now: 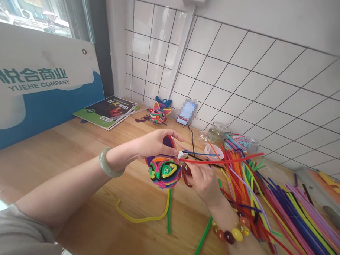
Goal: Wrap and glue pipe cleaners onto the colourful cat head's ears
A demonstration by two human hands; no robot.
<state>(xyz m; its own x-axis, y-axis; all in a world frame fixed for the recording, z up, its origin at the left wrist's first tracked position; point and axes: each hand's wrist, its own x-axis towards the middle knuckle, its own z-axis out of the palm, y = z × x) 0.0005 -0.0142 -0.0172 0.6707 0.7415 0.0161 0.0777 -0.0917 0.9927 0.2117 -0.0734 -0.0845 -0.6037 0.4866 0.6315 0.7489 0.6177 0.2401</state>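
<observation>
Over the middle of the table, my left hand (159, 142) grips a colorful cat-head ornament (164, 172) near its purple, red-edged ear. The ornament has green eyes and bands of fuzzy pipe cleaner. Close beside it, my right hand (202, 178) closes around a dark red looped handle (187, 177), which looks like that of scissors; the blades are hard to see. A long red pipe cleaner (221, 161) runs from the ornament's side out to the right. By my left fingertips is a small white piece (180, 154). Under the ornament lie yellow (142, 219) and green pipe cleaners (169, 213).
Bundles of pipe cleaners (290, 209) cover the table's right side. Behind stand a finished cat ornament (158, 115), a phone (186, 112) against the gridded wall, and a pink bowl (212, 152). A book (109, 111) lies back left, before a blue-white board (46, 105).
</observation>
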